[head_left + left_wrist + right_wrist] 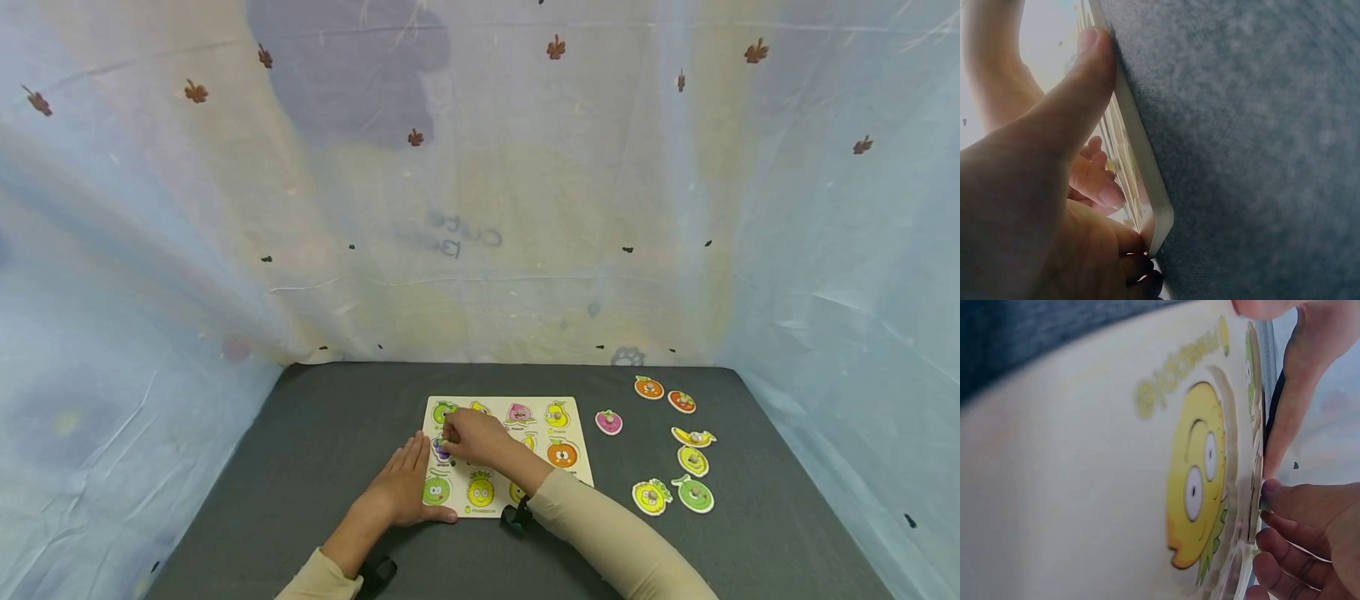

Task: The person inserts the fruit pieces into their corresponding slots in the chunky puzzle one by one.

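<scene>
A pale board with fruit pictures lies on the dark table. My left hand stretches along its left side with straight fingers, thumb at the front edge; in the left wrist view that thumb lies against the board's rim. Over the left column my right hand pinches the purple grape piece between thumb and forefinger, at the grape spot of the board. The right wrist view shows those fingertips close to the board's surface, with the pineapple picture nearer the camera. My right hand and forearm cover part of the board's middle.
Right of the board lie several loose fruit pieces: a pink round one, an orange one, a red one, a banana, a yellow-green one, a pineapple and a green one. Cloth curtains enclose the table.
</scene>
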`<action>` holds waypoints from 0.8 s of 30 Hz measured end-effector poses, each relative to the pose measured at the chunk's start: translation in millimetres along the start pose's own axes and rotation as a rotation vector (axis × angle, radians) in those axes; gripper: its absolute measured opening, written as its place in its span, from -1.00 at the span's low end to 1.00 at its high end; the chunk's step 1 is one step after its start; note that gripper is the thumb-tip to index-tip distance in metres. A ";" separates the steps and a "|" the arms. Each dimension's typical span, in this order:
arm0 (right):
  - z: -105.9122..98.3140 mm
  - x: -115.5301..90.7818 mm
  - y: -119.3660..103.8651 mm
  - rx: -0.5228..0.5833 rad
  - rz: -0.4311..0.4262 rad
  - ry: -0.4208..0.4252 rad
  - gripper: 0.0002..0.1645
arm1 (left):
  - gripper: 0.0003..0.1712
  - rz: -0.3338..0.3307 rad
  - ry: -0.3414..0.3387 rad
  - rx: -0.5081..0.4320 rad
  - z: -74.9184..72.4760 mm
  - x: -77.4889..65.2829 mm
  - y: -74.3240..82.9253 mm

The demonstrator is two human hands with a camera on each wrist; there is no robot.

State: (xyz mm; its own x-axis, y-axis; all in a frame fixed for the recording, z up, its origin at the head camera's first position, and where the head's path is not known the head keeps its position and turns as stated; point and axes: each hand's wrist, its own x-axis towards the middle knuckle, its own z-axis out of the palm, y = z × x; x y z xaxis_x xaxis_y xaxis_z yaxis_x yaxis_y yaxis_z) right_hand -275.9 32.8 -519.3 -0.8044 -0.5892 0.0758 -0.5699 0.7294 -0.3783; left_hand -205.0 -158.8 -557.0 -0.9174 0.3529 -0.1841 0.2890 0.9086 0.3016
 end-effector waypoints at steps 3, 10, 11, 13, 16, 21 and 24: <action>-0.3 0.3 -1.0 0.000 -0.001 -0.004 -0.80 | 0.65 -0.005 -0.008 -0.006 -6.6 -4.8 6.7; 2.0 1.4 -1.3 -0.001 0.016 -0.010 -0.79 | 0.63 -0.007 -0.028 -0.001 -14.0 -9.1 12.8; 2.3 1.7 -1.1 -0.002 0.020 -0.013 -0.79 | 0.63 -0.009 -0.028 -0.002 -14.1 -9.0 12.9; 2.5 2.1 -1.0 0.001 0.022 -0.015 -0.79 | 0.62 -0.009 -0.025 -0.001 -12.4 -8.0 11.3; 2.0 2.1 -0.7 0.003 0.018 -0.017 -0.80 | 0.62 -0.011 -0.019 0.003 -8.9 -6.2 8.1; -1.4 -1.1 -1.6 0.019 0.020 -0.030 -0.81 | 0.65 -0.006 -0.010 -0.018 -6.3 -4.5 5.6; -4.5 -4.3 -2.0 0.032 0.026 -0.032 -0.81 | 0.66 -0.007 -0.011 -0.020 -3.9 -2.9 3.3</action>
State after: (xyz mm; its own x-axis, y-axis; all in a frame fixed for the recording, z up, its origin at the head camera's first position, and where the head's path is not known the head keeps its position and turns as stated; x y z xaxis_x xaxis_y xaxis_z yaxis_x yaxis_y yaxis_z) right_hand -272.0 35.4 -514.7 -0.8129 -0.5814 0.0358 -0.5426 0.7335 -0.4093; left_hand -202.4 -157.7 -551.8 -0.9161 0.3492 -0.1969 0.2769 0.9064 0.3191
